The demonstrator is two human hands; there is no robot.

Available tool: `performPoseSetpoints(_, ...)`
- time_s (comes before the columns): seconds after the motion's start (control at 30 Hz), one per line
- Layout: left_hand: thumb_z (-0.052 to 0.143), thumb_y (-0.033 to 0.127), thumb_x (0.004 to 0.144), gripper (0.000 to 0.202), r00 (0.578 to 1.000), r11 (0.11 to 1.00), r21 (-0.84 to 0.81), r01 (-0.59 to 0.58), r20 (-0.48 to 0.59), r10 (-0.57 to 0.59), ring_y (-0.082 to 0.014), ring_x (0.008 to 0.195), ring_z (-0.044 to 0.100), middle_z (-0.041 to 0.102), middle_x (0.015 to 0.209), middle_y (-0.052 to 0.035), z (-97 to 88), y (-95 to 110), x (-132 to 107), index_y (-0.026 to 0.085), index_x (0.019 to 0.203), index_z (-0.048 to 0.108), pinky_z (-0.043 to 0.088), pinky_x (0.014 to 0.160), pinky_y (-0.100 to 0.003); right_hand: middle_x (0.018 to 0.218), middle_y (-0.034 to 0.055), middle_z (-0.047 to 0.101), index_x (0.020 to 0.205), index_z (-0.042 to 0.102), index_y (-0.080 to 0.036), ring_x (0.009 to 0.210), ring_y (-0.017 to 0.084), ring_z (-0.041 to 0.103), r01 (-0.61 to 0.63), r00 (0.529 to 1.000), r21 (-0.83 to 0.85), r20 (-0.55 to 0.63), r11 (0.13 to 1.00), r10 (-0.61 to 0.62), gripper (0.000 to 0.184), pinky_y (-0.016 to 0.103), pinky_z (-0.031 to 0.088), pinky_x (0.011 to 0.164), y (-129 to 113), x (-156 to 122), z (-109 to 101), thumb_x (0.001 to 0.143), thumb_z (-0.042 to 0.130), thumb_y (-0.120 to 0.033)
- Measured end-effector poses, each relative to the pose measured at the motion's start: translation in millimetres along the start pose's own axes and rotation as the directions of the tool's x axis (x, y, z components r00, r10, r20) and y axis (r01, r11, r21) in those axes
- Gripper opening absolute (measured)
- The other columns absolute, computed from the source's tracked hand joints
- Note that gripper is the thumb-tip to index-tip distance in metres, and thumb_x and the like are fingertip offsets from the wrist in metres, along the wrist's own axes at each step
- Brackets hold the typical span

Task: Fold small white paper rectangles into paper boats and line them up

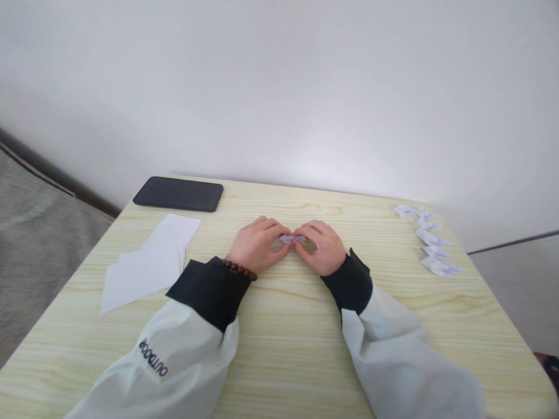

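Observation:
A small folded piece of pale purple-white paper (286, 239) is pinched between my two hands just above the middle of the table. My left hand (258, 243) grips its left side between thumb and fingertips. On the other side, my right hand (321, 246) pinches it the same way, and the fingertips of both hands almost meet. The fingers cover part of the folded paper, so its full shape is hidden. A dark bead bracelet (238, 268) circles my left wrist.
Several folded paper figures (437, 252) stand in a column at the table's right edge. Flat white paper sheets (151, 260) overlap on the left. Behind them lies a black phone-like slab (179, 194). The pale wooden table (297, 349) meets a white wall (279, 87).

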State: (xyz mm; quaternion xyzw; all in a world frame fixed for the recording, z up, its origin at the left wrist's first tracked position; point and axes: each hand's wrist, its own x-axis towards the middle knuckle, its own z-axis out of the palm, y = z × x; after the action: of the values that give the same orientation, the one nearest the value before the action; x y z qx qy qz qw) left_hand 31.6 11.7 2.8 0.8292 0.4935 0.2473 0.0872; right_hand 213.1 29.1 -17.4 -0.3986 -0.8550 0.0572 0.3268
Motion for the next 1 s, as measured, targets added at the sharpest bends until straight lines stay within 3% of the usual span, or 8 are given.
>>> performPoseSetpoints(0.27,0.053,0.029,0.08,0.014,1.0,1.0,0.019,-0.02,0.023,0.02,-0.019,0.085,0.055,0.065,0.088,-0.0027,-1.5,4,0,0.02,0.083,0.063,0.046,0.077,-0.031,0.089,0.0057,0.061,0.084,0.065,-0.019,0.082,0.019,0.056,0.021,0.999,0.009,0.041,1.0,-0.022,0.011,0.032,0.044,0.076,-4,0,-1,0.075,0.058,-0.024)
performPoseSetpoints(0.47,0.051,0.028,0.081,0.015,1.0,0.999,0.039,-0.014,0.017,0.013,-0.0192,0.086,0.055,0.065,0.088,-0.0032,-1.2,6,-1,0.019,0.084,0.062,0.045,0.077,-0.031,0.08,0.0036,0.062,0.08,0.065,-0.02,0.077,0.018,0.053,0.032,0.997,-0.029,0.07,0.999,-0.03,0.011,0.032,0.04,0.075,-4,0,0,0.078,0.057,-0.026)
performPoseSetpoints(1.0,0.054,0.027,0.077,0.013,0.999,0.998,0.06,-0.016,0.044,0.014,-0.0201,0.086,0.054,0.064,0.089,-0.0039,-1.6,6,-1,0.019,0.084,0.062,0.045,0.078,-0.033,0.078,0.0028,0.062,0.077,0.065,-0.021,0.076,0.019,0.052,-0.031,0.995,-0.113,0.095,0.993,0.042,0.009,0.032,0.037,0.074,-11,0,1,0.072,0.06,-0.026)
